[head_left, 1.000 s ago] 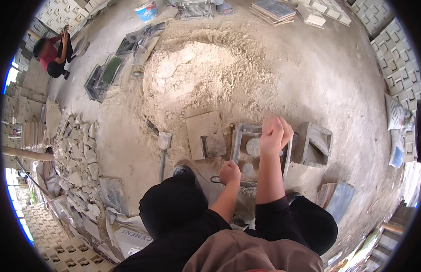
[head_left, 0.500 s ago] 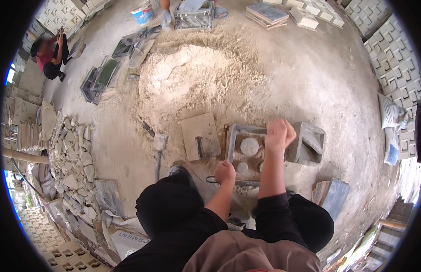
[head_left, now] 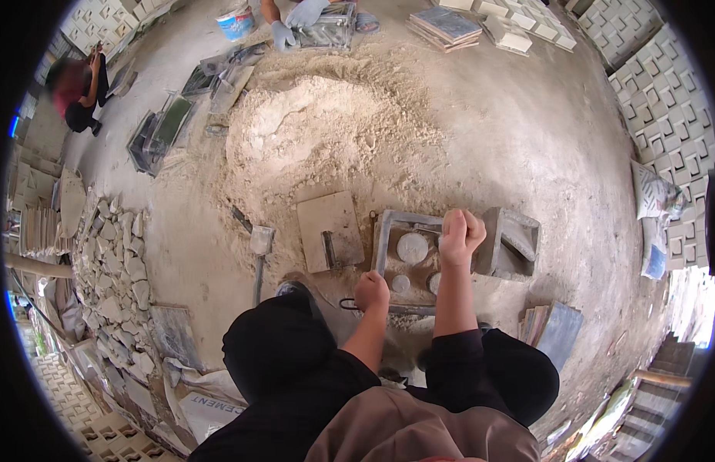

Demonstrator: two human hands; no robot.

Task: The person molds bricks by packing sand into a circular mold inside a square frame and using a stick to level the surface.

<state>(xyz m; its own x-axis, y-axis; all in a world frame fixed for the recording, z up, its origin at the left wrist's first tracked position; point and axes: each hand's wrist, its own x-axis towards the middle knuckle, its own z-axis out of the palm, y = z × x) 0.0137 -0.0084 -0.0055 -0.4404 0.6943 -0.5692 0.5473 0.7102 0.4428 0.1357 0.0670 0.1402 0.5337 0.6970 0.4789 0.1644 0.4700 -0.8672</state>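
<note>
In front of my feet lies a grey metal mold frame [head_left: 380, 242] holding pale sandy material and several round pieces, among them a large disc [head_left: 412, 249] and a smaller disc [head_left: 400, 285]. My left hand [head_left: 372, 291] is closed in a fist at the frame's near left corner; whatever it grips is hidden. Over the frame's right side my right hand [head_left: 460, 239] is also closed, and I cannot make out what is in it. Right beside the frame stands a grey open box [head_left: 490, 240] with a flat piece leaning inside.
Left of the frame are a square board [head_left: 324, 215] and a long-handled tool [head_left: 261, 240]. Beyond rises a heap of pale powder [head_left: 311, 127]. A co-worker's gloved hands [head_left: 282, 36] are at a metal mold [head_left: 330, 31]. Tile stacks [head_left: 554, 335] and rubble [head_left: 115, 269] flank me.
My right hand has come down slightly and left over the frame, and is less blurred. The whole view has shifted a little left. The co-worker's gloved hands have moved at the far mold.
</note>
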